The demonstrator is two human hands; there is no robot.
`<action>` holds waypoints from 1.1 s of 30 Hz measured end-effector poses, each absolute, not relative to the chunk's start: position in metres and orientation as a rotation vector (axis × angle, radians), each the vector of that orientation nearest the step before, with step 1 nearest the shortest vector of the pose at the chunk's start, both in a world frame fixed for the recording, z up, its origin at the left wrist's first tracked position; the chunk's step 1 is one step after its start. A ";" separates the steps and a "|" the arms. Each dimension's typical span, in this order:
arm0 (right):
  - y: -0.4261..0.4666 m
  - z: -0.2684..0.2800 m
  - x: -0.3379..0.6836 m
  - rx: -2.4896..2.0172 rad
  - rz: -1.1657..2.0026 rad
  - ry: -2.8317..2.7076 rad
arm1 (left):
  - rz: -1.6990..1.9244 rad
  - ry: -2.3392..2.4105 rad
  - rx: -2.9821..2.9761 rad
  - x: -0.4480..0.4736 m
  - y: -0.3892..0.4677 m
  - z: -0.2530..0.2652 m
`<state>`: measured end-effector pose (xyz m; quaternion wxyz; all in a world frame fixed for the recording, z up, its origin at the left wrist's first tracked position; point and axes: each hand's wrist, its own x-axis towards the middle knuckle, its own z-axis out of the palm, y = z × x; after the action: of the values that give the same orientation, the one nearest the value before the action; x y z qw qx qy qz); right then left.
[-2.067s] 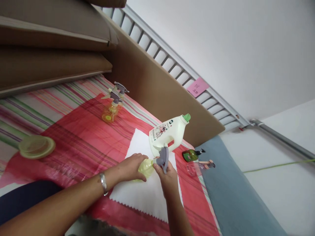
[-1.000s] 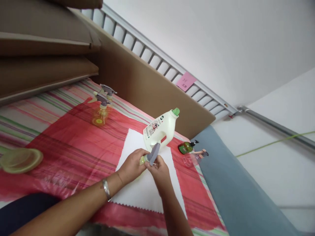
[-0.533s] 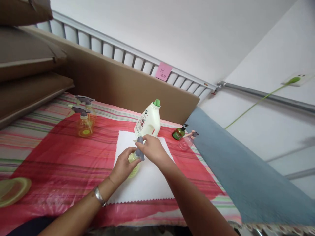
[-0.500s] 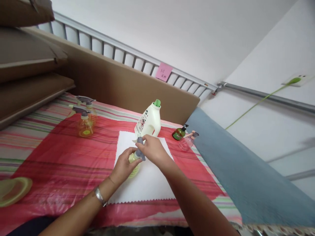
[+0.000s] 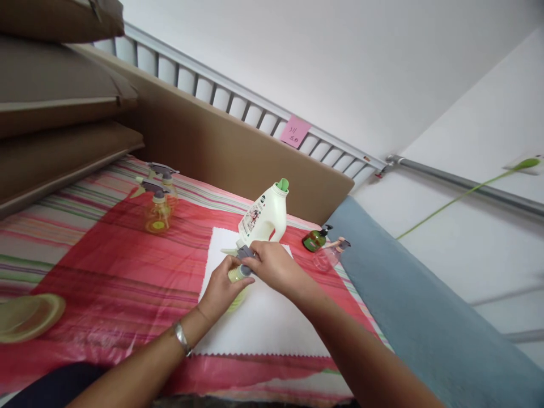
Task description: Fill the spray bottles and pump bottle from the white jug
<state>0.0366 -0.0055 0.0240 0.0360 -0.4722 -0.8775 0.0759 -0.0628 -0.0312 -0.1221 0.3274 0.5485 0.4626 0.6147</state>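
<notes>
Red sheeting (image 5: 140, 277) covers much of a striped cloth (image 5: 25, 243), hemmed in by a brown board (image 5: 229, 147) behind, stacked boxes (image 5: 55, 73) on the left and a blue panel (image 5: 382, 277) on the right. On the sheeting lies a white mat (image 5: 272, 328), perhaps as a work pad, and over it the person holds a pale yellow bottle (image 5: 235, 304) topped by a grey spray head (image 5: 245, 253). Fingers and thumb of the left hand (image 5: 223, 283) wrap the bottle's neck, a hold that likely steadies it, while the right hand (image 5: 270, 262) grips the spray head; whether the head sits fully on the neck cannot be told. Just beyond the hands, a white jug (image 5: 263, 215) stands at the mat's far edge, so forward room looks tight. To the right, a green pump bottle (image 5: 314, 241) and a clear bottle (image 5: 326, 259) stand close together near the sheeting's edge, seemingly out of the forearm's way. Leftward, two spray bottles (image 5: 157, 218) stand well apart from the hands, with a yellowish lid (image 5: 32, 317) farther out; between these and the mat runs the widest sideways room.
</notes>
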 end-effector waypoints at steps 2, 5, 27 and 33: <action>-0.005 0.026 0.035 -1.457 0.227 -2.719 | 1.610 1.237 1.420 -0.062 -0.030 -0.123; -0.005 0.033 0.031 -1.426 0.244 -2.776 | 1.609 1.275 1.414 -0.063 -0.031 -0.124; -0.004 0.042 0.023 -1.308 0.249 -2.916 | 1.427 1.118 1.499 -0.073 -0.033 -0.113; -0.003 0.040 0.026 -1.323 0.252 -2.899 | 1.451 1.160 1.442 -0.075 -0.033 -0.111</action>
<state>0.0258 -0.0033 0.0398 -0.0274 -0.4138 -0.9065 0.0789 -0.0748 -0.0326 -0.1107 0.3847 0.5661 0.4555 0.5693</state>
